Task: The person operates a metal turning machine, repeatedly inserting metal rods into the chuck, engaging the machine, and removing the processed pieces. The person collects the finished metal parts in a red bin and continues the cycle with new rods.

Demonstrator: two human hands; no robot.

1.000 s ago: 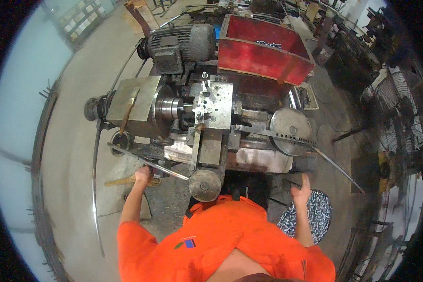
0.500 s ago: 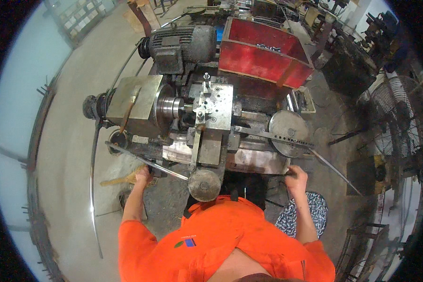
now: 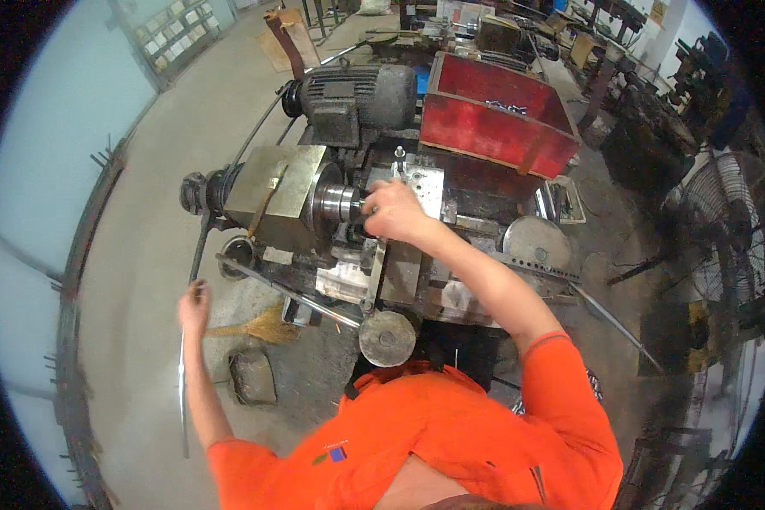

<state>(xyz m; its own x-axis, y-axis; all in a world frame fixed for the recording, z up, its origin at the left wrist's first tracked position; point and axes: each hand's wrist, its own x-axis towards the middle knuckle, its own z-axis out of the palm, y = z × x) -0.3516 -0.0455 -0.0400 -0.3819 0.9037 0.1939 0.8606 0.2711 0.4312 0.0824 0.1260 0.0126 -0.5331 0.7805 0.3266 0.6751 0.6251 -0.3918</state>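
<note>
A small lathe with a squared metal headstock cover (image 3: 291, 174) stands before me. My left hand (image 3: 193, 309) is at the far left, its fingers closed round a long metal lever (image 3: 182, 382) that hangs down beside the headstock. Over the lathe's middle, my right hand (image 3: 393, 210) reaches to the end of the shiny round spindle chuck (image 3: 338, 204). Its fingers are curled together there, and what they pinch is hidden. Just behind that hand is the steel tool block (image 3: 429, 189), partly covered by it.
A motor (image 3: 361, 95) and a red open box (image 3: 493, 127) with small metal parts stand behind the lathe. A round disc handwheel (image 3: 387, 338) sits close to my body, and another disc (image 3: 537, 242) at the right. A broom (image 3: 272, 325) lies left; a fan (image 3: 722, 229) stands far right.
My right hand has moved from the lathe's front right edge up to the chuck. My left hand has shifted left from near the broom onto the long lever. The view has shifted slightly.
</note>
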